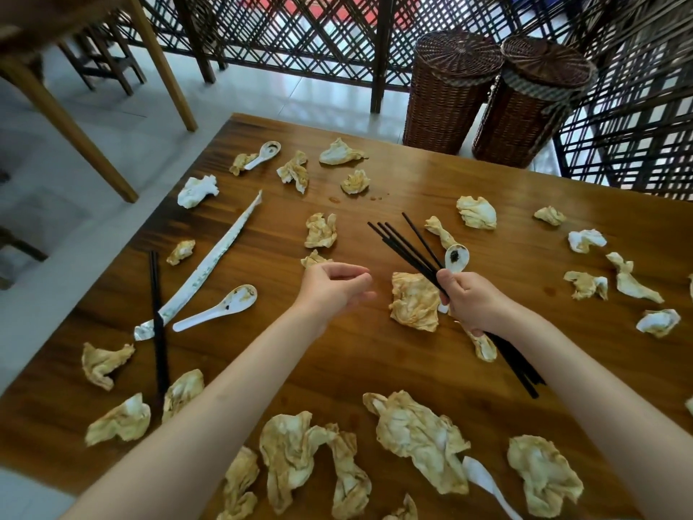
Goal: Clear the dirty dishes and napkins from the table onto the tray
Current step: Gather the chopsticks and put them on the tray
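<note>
My right hand [473, 302] grips a bundle of black chopsticks [407, 243] together with a white spoon [456, 258] that has a dark stain in its bowl. My left hand [333, 287] hovers above the wooden table [412, 189], fingers loosely curled and holding nothing. Several stained, crumpled napkins lie all over the table, such as the one [414, 302] between my hands. A white spoon [221, 309] lies left of my left hand, another [264, 153] at the far left, a third [483, 480] near the front. A pair of black chopsticks [157, 324] and a long paper wrapper [213, 264] lie at the left. No tray is in view.
Two wicker baskets [450, 91] [532, 103] stand on the floor behind the table. A dark lattice screen [318, 39] runs along the back and right. Wooden chair and table legs [56, 106] stand at the far left on the tiled floor.
</note>
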### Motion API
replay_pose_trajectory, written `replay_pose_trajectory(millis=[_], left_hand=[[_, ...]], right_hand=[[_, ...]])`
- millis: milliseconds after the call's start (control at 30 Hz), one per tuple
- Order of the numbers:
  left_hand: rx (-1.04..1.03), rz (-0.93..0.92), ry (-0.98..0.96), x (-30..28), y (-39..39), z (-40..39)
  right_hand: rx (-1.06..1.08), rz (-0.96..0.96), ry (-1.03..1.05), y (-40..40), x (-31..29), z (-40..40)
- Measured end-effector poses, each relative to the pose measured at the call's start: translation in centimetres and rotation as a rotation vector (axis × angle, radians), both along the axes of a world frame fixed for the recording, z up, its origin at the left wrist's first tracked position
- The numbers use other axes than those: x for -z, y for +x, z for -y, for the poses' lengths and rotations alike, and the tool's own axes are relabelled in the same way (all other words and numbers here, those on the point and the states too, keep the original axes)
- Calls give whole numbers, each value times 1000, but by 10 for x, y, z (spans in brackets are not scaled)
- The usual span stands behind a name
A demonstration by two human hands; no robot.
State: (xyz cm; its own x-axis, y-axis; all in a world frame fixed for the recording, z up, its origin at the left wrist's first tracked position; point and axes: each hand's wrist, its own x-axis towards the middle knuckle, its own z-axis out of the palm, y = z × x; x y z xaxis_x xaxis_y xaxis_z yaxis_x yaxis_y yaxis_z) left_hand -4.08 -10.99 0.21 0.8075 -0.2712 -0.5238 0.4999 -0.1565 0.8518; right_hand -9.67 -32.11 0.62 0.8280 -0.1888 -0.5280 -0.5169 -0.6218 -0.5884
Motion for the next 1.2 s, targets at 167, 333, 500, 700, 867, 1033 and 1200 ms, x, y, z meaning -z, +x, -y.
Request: replay_pose_trajectory(millis=[167, 333, 500, 700, 867, 1033, 1200], left_hand=[[-124, -21, 72, 0, 6, -50], [-181, 19, 135, -4, 16, -104], [-199, 43, 124, -11, 31, -158], [-255, 240, 423, -1, 66, -241], [-116, 385, 778, 20, 106, -289], [-7, 419, 906, 36, 130, -282], [68, 426, 984, 52, 138, -271]], right_hand=[[-63, 44, -32, 4, -4, -27], [-71, 41, -92, 13, -6, -70], [3, 42, -46, 16, 5, -121], [68, 71, -7, 16, 15, -181], [125, 72, -9, 20, 23, -225], [162, 54, -17, 16, 30, -250], [172, 19, -49, 3, 29, -255]])
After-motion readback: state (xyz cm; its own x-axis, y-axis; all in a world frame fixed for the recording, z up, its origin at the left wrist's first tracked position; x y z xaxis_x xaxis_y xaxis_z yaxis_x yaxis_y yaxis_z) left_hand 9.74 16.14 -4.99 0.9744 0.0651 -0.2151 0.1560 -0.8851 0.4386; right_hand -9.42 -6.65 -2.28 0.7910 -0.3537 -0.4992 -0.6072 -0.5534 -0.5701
